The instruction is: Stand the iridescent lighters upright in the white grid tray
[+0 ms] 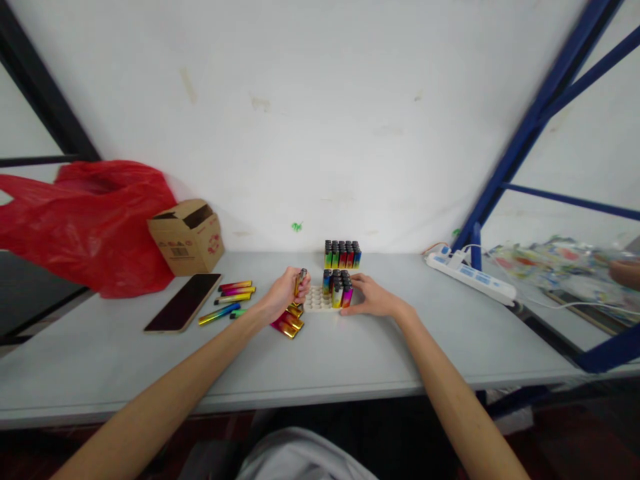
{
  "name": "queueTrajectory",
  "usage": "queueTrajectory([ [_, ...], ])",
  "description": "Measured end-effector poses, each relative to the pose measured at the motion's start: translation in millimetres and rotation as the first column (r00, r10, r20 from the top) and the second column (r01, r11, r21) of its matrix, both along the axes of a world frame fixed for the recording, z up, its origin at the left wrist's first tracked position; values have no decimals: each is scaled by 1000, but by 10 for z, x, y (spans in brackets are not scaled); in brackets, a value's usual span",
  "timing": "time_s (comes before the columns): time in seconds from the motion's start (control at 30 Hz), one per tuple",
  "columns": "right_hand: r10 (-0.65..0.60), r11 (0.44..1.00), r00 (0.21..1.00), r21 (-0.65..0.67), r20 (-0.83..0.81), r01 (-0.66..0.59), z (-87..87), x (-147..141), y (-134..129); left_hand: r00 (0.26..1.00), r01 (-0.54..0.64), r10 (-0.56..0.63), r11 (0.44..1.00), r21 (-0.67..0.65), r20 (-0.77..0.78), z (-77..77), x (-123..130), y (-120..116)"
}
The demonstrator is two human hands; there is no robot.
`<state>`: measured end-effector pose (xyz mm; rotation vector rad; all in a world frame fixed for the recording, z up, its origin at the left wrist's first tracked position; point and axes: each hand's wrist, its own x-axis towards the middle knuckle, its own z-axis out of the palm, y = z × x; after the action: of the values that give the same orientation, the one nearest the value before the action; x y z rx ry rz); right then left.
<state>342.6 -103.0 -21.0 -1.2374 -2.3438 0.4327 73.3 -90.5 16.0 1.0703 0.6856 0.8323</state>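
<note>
My left hand [289, 293] is closed around a lighter [300, 283], metal top upward, just left of a white tray [316, 300] with round holes. Upright lighters [338, 291] in blue, yellow and magenta fill the tray's right part; holes show in its left part. My right hand [371, 296] grips the tray's right end, thumb at the front and fingers behind, close against the lighters. Under and beside my left hand lie several loose gold-and-magenta lighters [289, 323], partly hidden by it.
Behind the tray stands a block of upright lighters [343, 255]. To the left lie more lighters [236, 291], a phone [184, 303], a cardboard box [187, 239] and a red plastic bag [95, 227]. A power strip [470, 277] and blue frame [525, 143] are at right, with another person's hand [625, 272] beyond.
</note>
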Motion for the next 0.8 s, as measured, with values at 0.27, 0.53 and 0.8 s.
queueTrajectory([
  [0.27, 6, 1000, 1000, 2, -3, -6, -26, 13, 20, 1000, 22, -23, 998, 62, 20, -5, 3, -18],
  [0.53, 10, 1000, 1000, 0, -10, -10, -16, 2, 13, 976, -124, 175, 938, 325, -133, -96, 56, -2],
  [0.8, 9, 1000, 1000, 1, -3, -9, -18, 6, 15, 934, -90, 284, 772, 629, -215, -87, 68, 27],
])
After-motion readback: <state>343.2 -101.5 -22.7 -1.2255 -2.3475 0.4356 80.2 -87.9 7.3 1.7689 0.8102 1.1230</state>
